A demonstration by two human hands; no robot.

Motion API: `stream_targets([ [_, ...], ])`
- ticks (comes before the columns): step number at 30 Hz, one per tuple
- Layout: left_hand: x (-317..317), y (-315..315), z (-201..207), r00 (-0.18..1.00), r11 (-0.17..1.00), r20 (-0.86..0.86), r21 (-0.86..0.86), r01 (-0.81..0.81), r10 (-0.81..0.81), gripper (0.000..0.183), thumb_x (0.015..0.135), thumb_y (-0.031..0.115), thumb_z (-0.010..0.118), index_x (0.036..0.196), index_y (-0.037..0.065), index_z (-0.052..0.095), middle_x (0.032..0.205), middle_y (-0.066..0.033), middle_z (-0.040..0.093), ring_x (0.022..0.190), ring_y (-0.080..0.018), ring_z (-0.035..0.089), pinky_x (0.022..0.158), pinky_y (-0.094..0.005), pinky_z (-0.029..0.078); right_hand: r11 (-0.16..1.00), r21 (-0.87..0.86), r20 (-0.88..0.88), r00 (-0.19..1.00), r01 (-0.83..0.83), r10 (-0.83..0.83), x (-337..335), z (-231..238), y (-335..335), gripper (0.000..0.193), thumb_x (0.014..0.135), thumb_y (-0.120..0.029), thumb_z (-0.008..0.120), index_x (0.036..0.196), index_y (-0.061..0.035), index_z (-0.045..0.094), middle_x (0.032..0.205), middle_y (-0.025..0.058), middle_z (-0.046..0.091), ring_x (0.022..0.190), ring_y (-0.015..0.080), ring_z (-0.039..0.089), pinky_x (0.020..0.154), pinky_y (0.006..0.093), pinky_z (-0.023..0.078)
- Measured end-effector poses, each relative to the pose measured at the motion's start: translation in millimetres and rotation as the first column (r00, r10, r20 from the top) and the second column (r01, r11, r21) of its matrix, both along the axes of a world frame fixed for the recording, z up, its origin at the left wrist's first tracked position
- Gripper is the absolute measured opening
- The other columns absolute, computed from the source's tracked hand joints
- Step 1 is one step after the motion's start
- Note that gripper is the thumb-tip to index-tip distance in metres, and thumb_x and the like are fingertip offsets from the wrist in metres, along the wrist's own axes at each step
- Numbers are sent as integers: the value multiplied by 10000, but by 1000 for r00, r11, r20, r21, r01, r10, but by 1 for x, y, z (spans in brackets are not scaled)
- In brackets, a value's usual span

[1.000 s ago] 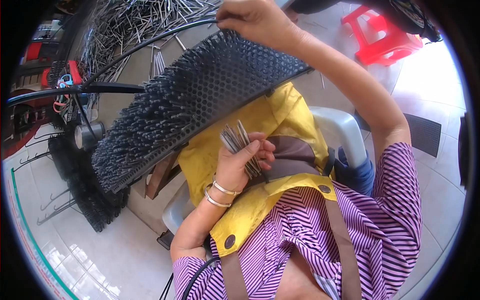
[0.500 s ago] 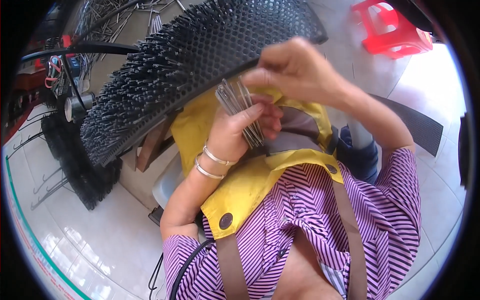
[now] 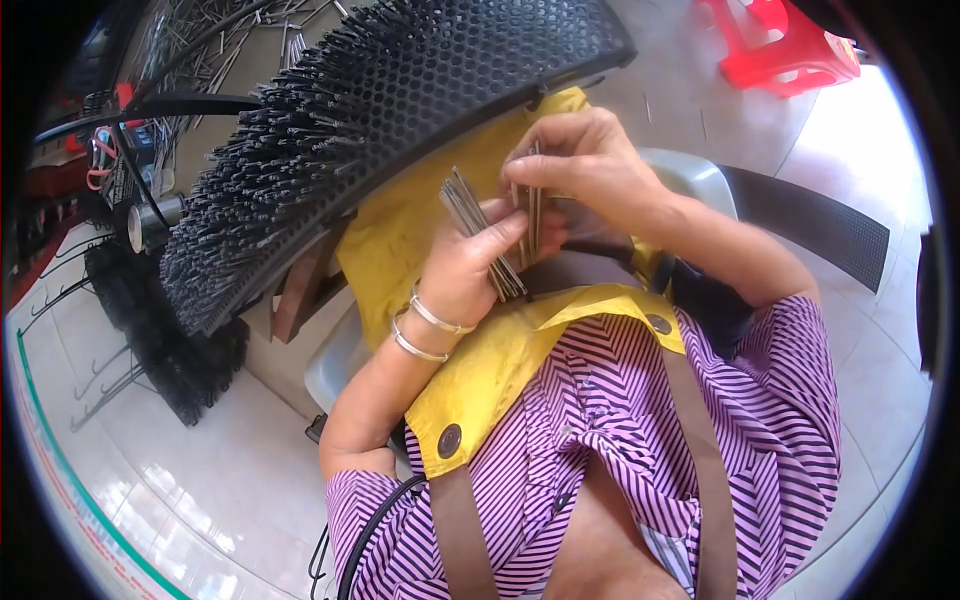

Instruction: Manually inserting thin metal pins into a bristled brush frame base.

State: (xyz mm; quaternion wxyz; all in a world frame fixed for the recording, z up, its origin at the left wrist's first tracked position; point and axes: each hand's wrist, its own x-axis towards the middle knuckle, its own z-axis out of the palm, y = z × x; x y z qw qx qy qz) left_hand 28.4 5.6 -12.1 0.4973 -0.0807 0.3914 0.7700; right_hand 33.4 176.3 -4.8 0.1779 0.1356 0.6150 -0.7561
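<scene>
Many dark rods (image 3: 250,190) at one end, bare holes (image 3: 515,45) at the other

The perforated black panel (image 3: 590,75) looks partly filled. From its left end to about midway, thin dark rods crowd upright like coarse bristles; toward its right end, the round holes show through in a regular honeycomb pattern. By that look, a large share remains unfilled, though shadow makes single holes hard to judge.

The left hand (image 3: 470,250) is wrapped around a bundle of slim metal rods (image 3: 462,210), thumb pressed across it, just beyond the panel's near edge. The right hand (image 3: 595,165) pinches a few separate rods (image 3: 535,195) between thumb and fingertips, close beside the bundle; their exact count cannot be told.

The held rods are straight, narrow and dull silver-grey, unlike the blackish ones in the panel. Behind the panel's far left edge lie loose shiny rods (image 3: 215,45) in a tangle. A creased yellow apron (image 3: 385,240), soft and smudged, drapes below the panel's near edge.
</scene>
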Motion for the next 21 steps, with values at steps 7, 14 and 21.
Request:
stream_targets([
  [7,3,6,10,958,976,-257,-204,76,-129,181,824,104,533,897,-59,562,726,-113,597,570,-169,558,538,-256,448,995,-33,34,995,-93,94,1,12,15,99,754,-24,626,822,44,601,688,58,610,592,82,567,535,203,468],
  [14,0,13,23,983,963,-166,-267,31,-77,214,864,124,499,933,-69,558,843,-131,608,698,-163,591,619,-274,509,997,-70,48,999,22,-18,-3,18,28,73,728,-21,635,740,43,601,627,63,595,541,117,585,503,220,497],
  [21,-6,-2,4,998,991,-52,-126,-54,47,266,871,149,494,1055,-42,510,941,-198,581,790,-260,605,666,-350,526,835,-473,-280,850,282,-446,-55,34,92,189,802,-106,579,941,18,552,806,124,600,709,214,616,634,308,534],
])
